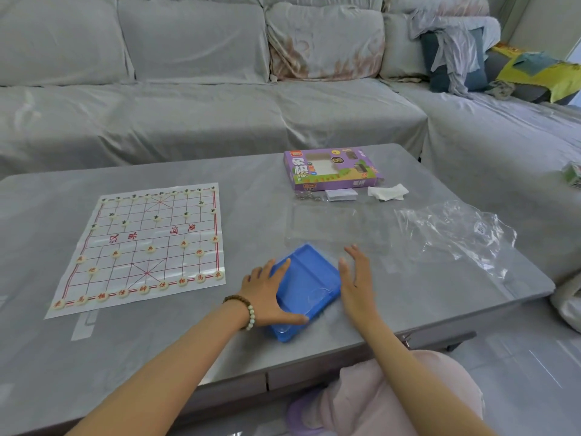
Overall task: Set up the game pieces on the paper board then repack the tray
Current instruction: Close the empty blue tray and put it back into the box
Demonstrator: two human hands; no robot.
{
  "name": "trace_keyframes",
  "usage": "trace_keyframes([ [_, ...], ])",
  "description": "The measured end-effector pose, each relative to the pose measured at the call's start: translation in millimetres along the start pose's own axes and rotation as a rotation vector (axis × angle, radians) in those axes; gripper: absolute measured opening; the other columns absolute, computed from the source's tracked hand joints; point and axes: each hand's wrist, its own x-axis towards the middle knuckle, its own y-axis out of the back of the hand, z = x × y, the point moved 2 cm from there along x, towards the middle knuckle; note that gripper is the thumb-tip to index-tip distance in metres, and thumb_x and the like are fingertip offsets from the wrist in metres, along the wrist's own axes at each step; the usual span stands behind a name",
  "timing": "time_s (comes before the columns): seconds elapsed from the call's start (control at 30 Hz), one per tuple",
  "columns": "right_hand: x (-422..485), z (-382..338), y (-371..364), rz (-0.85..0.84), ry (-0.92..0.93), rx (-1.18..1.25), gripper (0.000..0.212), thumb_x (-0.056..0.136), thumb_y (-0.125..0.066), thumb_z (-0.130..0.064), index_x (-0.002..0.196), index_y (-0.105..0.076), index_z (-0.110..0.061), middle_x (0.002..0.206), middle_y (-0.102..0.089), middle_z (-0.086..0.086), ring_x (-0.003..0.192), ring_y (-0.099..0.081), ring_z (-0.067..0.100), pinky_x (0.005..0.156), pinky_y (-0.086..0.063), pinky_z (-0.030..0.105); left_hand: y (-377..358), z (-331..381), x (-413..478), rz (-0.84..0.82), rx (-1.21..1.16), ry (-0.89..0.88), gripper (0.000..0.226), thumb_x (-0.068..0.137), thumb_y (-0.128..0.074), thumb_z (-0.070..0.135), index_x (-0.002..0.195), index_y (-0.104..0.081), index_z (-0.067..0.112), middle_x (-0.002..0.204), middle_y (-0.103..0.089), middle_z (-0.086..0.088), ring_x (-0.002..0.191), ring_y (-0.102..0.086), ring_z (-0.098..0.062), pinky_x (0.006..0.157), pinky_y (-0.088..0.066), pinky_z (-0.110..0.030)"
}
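Fingers of the left hand point(267, 294) lie spread on the blue tray point(309, 275), the right hand point(356, 278) straight-fingered just beside it.

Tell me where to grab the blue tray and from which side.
Take the blue tray by the raised rim of its two long edges, coming in from left and right. It lies flat on the table, so only the rim offers a lip. The left hand rests on one edge; the right hand is beside the other.
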Motion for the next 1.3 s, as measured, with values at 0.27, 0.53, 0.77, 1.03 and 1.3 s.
trace_keyframes([
  [0.27,-30,2,8,-0.151,-0.075,0.002,0.032,0.1,-0.033,-0.034,0.107,-0.063,-0.029,0.096,-0.052,0.002,0.094,-0.05,0.007,0.08,-0.033,0.004,34,-11,2,-0.156,-0.582,-0.038,0.12,0.043,-0.056,0.081,0.146,-0.017,0.033,0.154,-0.017,0.006,0.139,-0.024,-0.019,0.107,-0.029,-0.036],
  [0.53,-47,6,6,-0.197,-0.194,0.099,0.052,0.101,-0.032,-0.03,0.069,-0.071,-0.019,0.079,-0.071,-0.005,0.075,-0.06,-0.004,0.078,-0.04,0.015,21,-6,-1,-0.095,-0.429,-0.011,0.125,0.042,-0.056,0.082,0.147,-0.014,0.028,0.155,-0.015,0.004,0.14,-0.02,-0.018,0.111,-0.025,-0.038],
  [0.77,-60,8,12,-0.195,-0.256,0.018,0.04,0.1,-0.037,-0.031,0.082,-0.072,-0.023,0.084,-0.071,-0.007,0.073,-0.059,0.003,0.07,-0.042,0.012,-14,-2,3,0.056,0.064,0.06,0.127,0.055,-0.056,0.084,0.147,0.009,0.027,0.155,0.009,0.0,0.14,-0.005,-0.027,0.114,-0.013,-0.043],
  [1.03,-55,4,6,-0.284,-0.442,0.17,0.022,0.087,-0.065,-0.018,0.1,-0.055,-0.004,0.079,-0.07,0.009,0.07,-0.067,0.012,0.064,-0.055,0.021,-6,0,8,0.116,0.037,0.197,0.107,0.05,-0.065,0.079,0.127,-0.03,0.013,0.121,-0.039,-0.008,0.107,-0.04,-0.022,0.091,-0.041,-0.035],
  [1.3,-57,1,13,-0.351,-0.487,0.388,0.024,0.083,-0.069,-0.015,0.084,-0.046,-0.009,0.085,-0.066,0.01,0.071,-0.066,0.015,0.068,-0.056,0.025,-2,-5,4,0.257,-0.508,0.105,0.076,0.063,-0.073,0.058,0.117,-0.033,0.021,0.101,-0.053,0.002,0.083,-0.058,-0.016,0.066,-0.048,-0.026],
])
